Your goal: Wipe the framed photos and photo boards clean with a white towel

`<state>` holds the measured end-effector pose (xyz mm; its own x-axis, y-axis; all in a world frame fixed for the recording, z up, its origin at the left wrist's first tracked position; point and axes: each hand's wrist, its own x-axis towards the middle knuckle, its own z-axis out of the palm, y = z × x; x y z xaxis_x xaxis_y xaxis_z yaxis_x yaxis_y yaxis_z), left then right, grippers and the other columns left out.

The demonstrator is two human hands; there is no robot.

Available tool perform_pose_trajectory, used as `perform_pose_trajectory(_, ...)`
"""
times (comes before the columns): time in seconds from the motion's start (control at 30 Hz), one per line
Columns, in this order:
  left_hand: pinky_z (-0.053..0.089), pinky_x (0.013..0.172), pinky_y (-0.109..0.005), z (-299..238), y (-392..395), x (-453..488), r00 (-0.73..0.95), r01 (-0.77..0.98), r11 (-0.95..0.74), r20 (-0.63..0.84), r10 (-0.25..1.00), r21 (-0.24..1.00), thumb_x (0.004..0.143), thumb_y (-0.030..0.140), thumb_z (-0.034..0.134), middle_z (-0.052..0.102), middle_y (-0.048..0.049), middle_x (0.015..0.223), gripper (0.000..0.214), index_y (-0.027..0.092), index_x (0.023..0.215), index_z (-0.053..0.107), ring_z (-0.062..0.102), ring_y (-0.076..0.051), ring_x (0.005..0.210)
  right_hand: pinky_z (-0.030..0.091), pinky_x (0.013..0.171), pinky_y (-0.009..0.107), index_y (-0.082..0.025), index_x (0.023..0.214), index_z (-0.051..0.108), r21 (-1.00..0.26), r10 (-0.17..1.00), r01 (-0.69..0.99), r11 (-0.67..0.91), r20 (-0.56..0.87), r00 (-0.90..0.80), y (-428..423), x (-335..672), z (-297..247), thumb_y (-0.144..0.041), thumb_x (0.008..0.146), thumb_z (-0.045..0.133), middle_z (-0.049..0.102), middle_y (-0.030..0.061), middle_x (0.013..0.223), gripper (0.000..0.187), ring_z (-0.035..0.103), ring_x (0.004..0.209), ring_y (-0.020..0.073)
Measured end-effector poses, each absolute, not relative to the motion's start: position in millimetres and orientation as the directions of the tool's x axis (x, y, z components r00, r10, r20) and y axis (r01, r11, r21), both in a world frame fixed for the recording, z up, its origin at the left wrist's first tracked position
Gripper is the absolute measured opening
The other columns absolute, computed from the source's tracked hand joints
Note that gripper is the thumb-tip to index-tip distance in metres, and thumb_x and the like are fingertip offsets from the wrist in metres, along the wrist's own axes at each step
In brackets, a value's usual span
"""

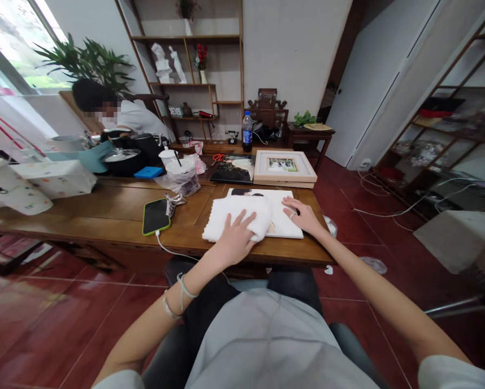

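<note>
My left hand (237, 237) lies spread on a folded white cloth (221, 213), fingers apart and pressing down on it. Under the cloth is a white photo panel (285, 224) with a printed picture, most of which the cloth and hand cover. My right hand (301, 214) rests on the panel's right side with its fingers stretched out, a ring on one of them. Just behind the panel stand a pale picture frame (258, 167) around a small photo and a dark photo album or panel (230, 175).
To the left lie a charging phone (155, 217), its cable running toward me, and crumpled foil (174, 203). Farther back are a plastic bag (183, 175), orange scissors (218, 158), a blue box (148, 172) and a cola bottle (247, 132). Another person (140, 116) leans over at the far left.
</note>
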<state>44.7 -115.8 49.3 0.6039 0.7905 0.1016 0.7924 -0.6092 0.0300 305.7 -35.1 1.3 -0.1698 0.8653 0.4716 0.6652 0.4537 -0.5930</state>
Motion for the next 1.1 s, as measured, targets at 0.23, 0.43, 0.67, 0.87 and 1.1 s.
perform_pose_trajectory(0.23, 0.019, 0.108, -0.064, 47.1, -52.1, 38.0, 0.552, 0.828, -0.557, 0.083, 0.830, 0.062, 0.094, 0.032, 0.039, 0.027, -0.0071, 0.154, 0.035, 0.021, 0.118, 0.061, 0.019, -0.033, 0.141, 0.036, 0.109, 0.043, -0.024, 0.105, 0.071, -0.609, 0.860, 0.642, 0.466, 0.482, -0.167, -35.5, 305.9, 1.7, -0.024, 0.080, 0.060, 0.064, 0.0062, 0.123, 0.027, 0.053, 0.123, 0.0232)
perform_pose_trajectory(0.43, 0.019, 0.108, -0.064, 41.3, -3.1, 40.4, 0.494, 0.859, -0.505, 0.122, 0.861, 0.082, 0.094, 0.039, 0.040, 0.028, -0.0069, 0.153, 0.039, 0.023, 0.124, 0.057, 0.020, -0.034, 0.140, 0.038, 0.108, 0.042, -0.022, 0.106, 0.070, -0.605, 0.862, 0.647, 0.464, 0.478, -0.171, -34.8, 306.4, 0.5, -0.026, 0.082, 0.059, 0.063, 0.0079, 0.124, 0.027, 0.052, 0.124, 0.0232)
perform_pose_trajectory(0.67, 0.020, 0.106, -0.066, 36.5, -7.2, 47.6, 0.440, 0.893, -0.449, 0.150, 0.885, 0.029, 0.093, 0.034, 0.040, 0.029, -0.0091, 0.152, 0.036, 0.019, 0.118, 0.062, 0.022, -0.037, 0.139, 0.038, 0.108, 0.043, -0.023, 0.106, 0.070, -0.608, 0.867, 0.651, 0.455, 0.470, -0.168, -34.7, 306.0, 0.8, -0.025, 0.082, 0.059, 0.063, 0.0068, 0.124, 0.027, 0.052, 0.124, 0.0229)
perform_pose_trajectory(0.87, 0.020, 0.105, -0.068, 37.8, -39.5, 56.9, 0.446, 0.892, -0.451, 0.148, 0.883, 0.006, 0.092, 0.031, 0.042, 0.030, -0.0107, 0.152, 0.034, 0.020, 0.117, 0.063, 0.021, -0.039, 0.138, 0.036, 0.110, 0.042, -0.022, 0.106, 0.071, -0.610, 0.863, 0.643, 0.464, 0.473, -0.174, -33.9, 307.1, -0.2, -0.026, 0.081, 0.059, 0.063, 0.0074, 0.124, 0.028, 0.052, 0.124, 0.0243)
perform_pose_trajectory(1.1, 0.021, 0.105, -0.068, 45.1, -65.1, 80.1, 0.562, 0.823, -0.568, 0.140, 0.815, -0.004, 0.092, 0.031, 0.044, 0.032, -0.0097, 0.151, 0.032, 0.019, 0.111, 0.067, 0.024, -0.040, 0.137, 0.036, 0.109, 0.043, -0.021, 0.109, 0.069, -0.587, 0.868, 0.668, 0.456, 0.460, -0.188, -33.6, 307.5, 0.3, -0.027, 0.082, 0.057, 0.061, 0.0087, 0.127, 0.030, 0.052, 0.124, 0.0236)
